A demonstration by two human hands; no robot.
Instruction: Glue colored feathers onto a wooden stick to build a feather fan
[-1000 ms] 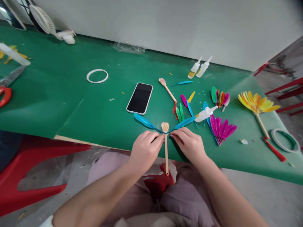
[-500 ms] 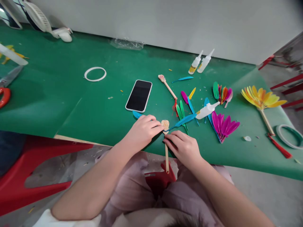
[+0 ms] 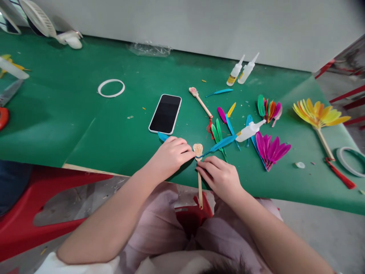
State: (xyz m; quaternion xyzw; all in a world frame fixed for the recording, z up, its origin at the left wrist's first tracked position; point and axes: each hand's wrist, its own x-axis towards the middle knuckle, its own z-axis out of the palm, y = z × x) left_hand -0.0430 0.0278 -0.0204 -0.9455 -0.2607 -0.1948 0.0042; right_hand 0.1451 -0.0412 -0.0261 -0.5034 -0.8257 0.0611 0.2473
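A pale wooden fan handle with a rounded head sits at the table's front edge, its lower end jutting past it. My right hand is closed with its fingertips on the handle's neck, just under the head. At the left rim of the head, my left hand is pinched; a blue feather sticks out behind it, its quill hidden by the fingers. Another blue feather lies on the right, its quill reaching onto the head. Beside that feather lie green feathers and a white glue bottle on its side.
A phone lies beyond my left hand. Farther back are a second handle and two upright glue bottles. Magenta feathers, a yellow feather fan and a tape roll are rightward; scissors lie far left.
The view has shifted slightly. Both hands keep their places at the wooden handle, and the feathers around them look the same.
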